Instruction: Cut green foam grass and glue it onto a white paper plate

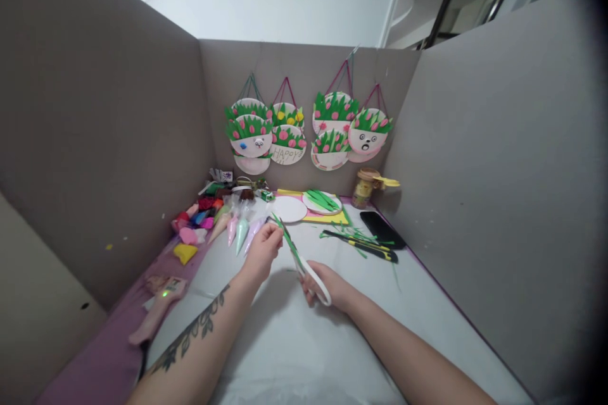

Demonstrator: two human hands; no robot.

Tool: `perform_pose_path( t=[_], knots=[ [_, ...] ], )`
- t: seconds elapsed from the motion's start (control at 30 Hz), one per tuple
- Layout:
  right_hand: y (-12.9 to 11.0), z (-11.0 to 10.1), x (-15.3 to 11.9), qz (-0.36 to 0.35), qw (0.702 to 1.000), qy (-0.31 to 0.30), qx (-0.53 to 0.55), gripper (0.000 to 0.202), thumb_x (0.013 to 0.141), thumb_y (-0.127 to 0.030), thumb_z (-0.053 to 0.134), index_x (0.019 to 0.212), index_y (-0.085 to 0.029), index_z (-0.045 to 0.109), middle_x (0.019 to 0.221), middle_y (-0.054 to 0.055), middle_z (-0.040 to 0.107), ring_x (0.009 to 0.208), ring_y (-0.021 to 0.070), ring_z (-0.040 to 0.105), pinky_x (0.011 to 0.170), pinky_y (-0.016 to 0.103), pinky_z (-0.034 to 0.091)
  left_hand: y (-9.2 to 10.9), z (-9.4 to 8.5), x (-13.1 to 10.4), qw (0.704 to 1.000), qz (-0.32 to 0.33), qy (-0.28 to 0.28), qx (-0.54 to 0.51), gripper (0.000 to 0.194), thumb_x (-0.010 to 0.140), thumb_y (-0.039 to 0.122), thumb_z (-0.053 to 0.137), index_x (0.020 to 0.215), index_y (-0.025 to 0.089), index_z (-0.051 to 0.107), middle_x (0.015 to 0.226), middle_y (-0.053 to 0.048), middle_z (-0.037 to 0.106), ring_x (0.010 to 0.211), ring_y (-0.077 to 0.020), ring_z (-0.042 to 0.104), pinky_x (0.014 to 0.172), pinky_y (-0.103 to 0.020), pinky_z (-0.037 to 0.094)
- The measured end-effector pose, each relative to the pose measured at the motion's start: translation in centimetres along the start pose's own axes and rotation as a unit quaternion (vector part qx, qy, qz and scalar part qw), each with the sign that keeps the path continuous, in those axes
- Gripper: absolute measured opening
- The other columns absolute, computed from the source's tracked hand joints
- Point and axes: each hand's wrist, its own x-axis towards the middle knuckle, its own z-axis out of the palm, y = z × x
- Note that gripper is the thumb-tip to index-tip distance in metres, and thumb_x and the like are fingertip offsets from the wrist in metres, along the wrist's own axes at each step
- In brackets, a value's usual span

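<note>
Near the middle of the table, my left hand [265, 248] pinches a thin green paper strip [275, 220]. My right hand [329, 285] is closed around the white handles of a pair of scissors [317, 280]. The scissor blades point up and to the left, right beside my left fingertips and the strip. Whether the blades touch the paper is too small to tell. Just beyond my hands lie a white round plate [289, 209] and a second plate holding several green paper leaves [321, 200].
Green scraps lie around black-and-yellow cutters [365, 247] beside a dark phone [382, 230]. At left are piping bags [241, 231], colourful packets [189, 235] and a pink glue gun [159, 310]. A jar [365, 188] stands at back right. Decorated plates [251, 136] hang on the grey back panel.
</note>
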Motion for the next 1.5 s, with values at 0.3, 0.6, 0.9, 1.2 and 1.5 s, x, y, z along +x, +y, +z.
perform_pose_path(
  t=[0.3,0.6,0.9,1.2,1.5],
  knots=[
    [0.3,-0.1,0.2,0.002,1.000,-0.008,-0.015,0.056,0.060,-0.066,0.073,0.075,-0.018,0.049,0.063,-0.004,0.054,0.046,0.0079,0.053,0.044,0.021,0.041,-0.2,0.1,0.0,1.000,0.000,0.005,-0.003,0.027,0.070,0.038,0.064,0.068,0.019,0.045,0.053,0.008,0.040,0.045,-0.0046,0.026,0.044,-0.019,0.015],
    [1.1,-0.3,0.4,-0.007,1.000,-0.006,-0.030,0.060,0.060,-0.073,0.069,0.076,-0.019,0.049,0.061,-0.005,0.052,0.046,0.0080,0.051,0.043,0.021,0.040,-0.1,0.2,0.0,1.000,-0.008,0.005,-0.010,0.028,0.070,0.038,0.064,0.067,0.019,0.043,0.053,0.008,0.039,0.044,-0.0044,0.024,0.043,-0.020,0.014],
    [0.7,-0.2,0.3,-0.011,0.999,0.003,-0.041,0.047,0.063,-0.062,0.068,0.072,-0.020,0.048,0.055,-0.006,0.051,0.041,0.0085,0.047,0.040,0.021,0.037,0.2,0.3,-0.1,1.000,-0.007,0.005,-0.016,0.027,0.069,0.037,0.063,0.066,0.019,0.042,0.052,0.008,0.039,0.044,-0.0042,0.024,0.043,-0.020,0.014],
    [0.6,-0.4,0.6,-0.023,0.998,0.027,-0.045,0.028,0.064,-0.041,0.066,0.067,-0.020,0.049,0.053,-0.006,0.050,0.041,0.0080,0.047,0.039,0.020,0.036,0.3,0.3,-0.1,0.999,-0.016,0.004,-0.045,0.027,0.066,0.036,0.065,0.066,0.019,0.043,0.051,0.009,0.038,0.043,-0.0038,0.023,0.042,-0.020,0.012],
    [0.7,-0.4,0.7,-0.083,0.995,0.044,0.033,0.051,0.071,-0.066,0.064,0.083,-0.017,0.053,0.069,0.001,0.061,0.049,0.0108,0.053,0.043,0.022,0.037,0.5,0.6,-0.6,0.999,-0.030,-0.024,-0.030,0.025,0.068,0.036,0.063,0.066,0.019,0.045,0.053,0.008,0.037,0.045,-0.0049,0.023,0.044,-0.020,0.014]
  ],
)
